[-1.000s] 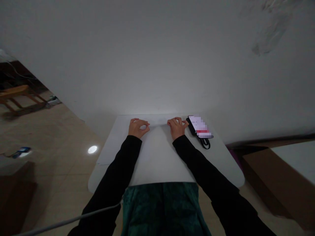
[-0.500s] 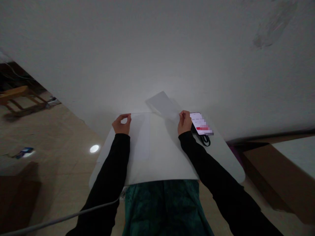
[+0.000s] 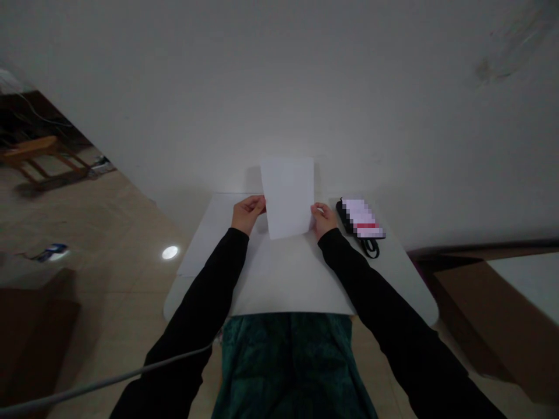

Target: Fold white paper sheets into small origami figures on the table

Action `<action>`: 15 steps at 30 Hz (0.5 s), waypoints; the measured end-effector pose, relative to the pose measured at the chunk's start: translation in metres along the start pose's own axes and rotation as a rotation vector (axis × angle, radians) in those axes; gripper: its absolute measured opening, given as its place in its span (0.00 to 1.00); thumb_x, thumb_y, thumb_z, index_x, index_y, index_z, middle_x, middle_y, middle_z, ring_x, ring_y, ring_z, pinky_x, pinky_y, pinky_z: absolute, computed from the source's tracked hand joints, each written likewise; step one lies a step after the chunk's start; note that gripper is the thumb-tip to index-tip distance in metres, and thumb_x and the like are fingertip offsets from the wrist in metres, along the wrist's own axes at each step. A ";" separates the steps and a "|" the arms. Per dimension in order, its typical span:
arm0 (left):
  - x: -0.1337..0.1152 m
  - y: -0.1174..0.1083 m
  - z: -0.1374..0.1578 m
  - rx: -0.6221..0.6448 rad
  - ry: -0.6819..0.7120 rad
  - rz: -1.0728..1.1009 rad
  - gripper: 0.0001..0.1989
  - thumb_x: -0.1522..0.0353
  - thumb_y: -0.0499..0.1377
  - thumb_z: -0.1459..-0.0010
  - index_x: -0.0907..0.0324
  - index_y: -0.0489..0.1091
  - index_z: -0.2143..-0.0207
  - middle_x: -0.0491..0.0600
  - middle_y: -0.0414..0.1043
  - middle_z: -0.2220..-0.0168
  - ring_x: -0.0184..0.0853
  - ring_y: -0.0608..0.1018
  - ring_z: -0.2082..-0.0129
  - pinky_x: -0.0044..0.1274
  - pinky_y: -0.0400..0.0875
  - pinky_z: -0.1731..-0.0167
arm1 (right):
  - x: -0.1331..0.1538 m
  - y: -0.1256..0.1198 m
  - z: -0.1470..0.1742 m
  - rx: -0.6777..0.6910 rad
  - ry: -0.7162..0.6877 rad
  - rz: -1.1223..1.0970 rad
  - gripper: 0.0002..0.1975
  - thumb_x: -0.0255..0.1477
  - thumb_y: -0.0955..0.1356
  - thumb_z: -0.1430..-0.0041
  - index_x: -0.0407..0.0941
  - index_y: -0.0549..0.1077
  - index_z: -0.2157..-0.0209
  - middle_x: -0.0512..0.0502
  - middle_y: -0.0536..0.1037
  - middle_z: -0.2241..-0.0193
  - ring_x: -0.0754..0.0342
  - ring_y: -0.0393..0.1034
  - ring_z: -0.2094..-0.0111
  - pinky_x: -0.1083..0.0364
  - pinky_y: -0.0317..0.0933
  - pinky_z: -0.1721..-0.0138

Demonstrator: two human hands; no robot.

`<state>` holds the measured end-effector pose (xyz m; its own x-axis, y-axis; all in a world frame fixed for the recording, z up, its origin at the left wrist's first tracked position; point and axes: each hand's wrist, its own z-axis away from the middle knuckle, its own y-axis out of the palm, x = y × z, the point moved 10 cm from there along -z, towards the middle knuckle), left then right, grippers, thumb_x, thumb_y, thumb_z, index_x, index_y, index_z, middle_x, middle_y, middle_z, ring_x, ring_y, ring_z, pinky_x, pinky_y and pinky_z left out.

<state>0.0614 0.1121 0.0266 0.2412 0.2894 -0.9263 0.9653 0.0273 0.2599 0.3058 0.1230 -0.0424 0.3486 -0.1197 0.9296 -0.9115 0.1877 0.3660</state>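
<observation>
L hand [image 3: 248,210] & R hand [image 3: 324,219] are both holding the white sheet [image 3: 288,198] now; approx half a sec ago only R was gripping it, tilted nr the wall [image 3: 283,87], w/ L apart at the L side. L fingers are pinching its L edge, R fingers its R edge, approx midway to low. Sheet is hanging in front of the body, btwn the hands, lifted off the table [image 3: 297,285] at its far side. Long axis is running up-down in view, one short edge pointing up twd the wall, the other down twd the person, slanting a bit. Phone [image 3: 362,216] is lying R of R hand; its screen is pixelated, text unreadable.
</observation>
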 end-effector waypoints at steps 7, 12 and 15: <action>0.002 0.002 0.001 0.002 -0.039 0.057 0.19 0.56 0.68 0.58 0.60 0.75 0.69 0.46 0.76 0.75 0.27 0.75 0.77 0.22 0.72 0.71 | -0.009 0.008 0.014 -0.037 0.187 -0.218 0.12 0.30 0.73 0.60 0.47 0.67 0.73 0.57 0.74 0.81 0.59 0.67 0.79 0.59 0.62 0.78; 0.007 0.001 0.003 -0.018 -0.050 0.070 0.18 0.55 0.66 0.55 0.60 0.75 0.68 0.46 0.74 0.76 0.30 0.76 0.75 0.22 0.70 0.74 | -0.009 0.013 0.022 -0.030 0.255 -0.263 0.10 0.27 0.73 0.58 0.46 0.68 0.73 0.57 0.75 0.80 0.60 0.68 0.79 0.59 0.64 0.77; 0.009 0.000 0.003 -0.040 -0.044 0.040 0.19 0.54 0.65 0.54 0.60 0.73 0.69 0.46 0.73 0.76 0.31 0.76 0.74 0.23 0.69 0.74 | -0.010 0.014 0.025 -0.040 0.276 -0.270 0.10 0.27 0.73 0.58 0.46 0.68 0.73 0.56 0.75 0.80 0.60 0.68 0.79 0.60 0.64 0.77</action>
<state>0.0642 0.1118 0.0171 0.2842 0.2484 -0.9260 0.9503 0.0549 0.3064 0.2842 0.1023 -0.0473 0.6258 0.0960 0.7740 -0.7713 0.2238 0.5958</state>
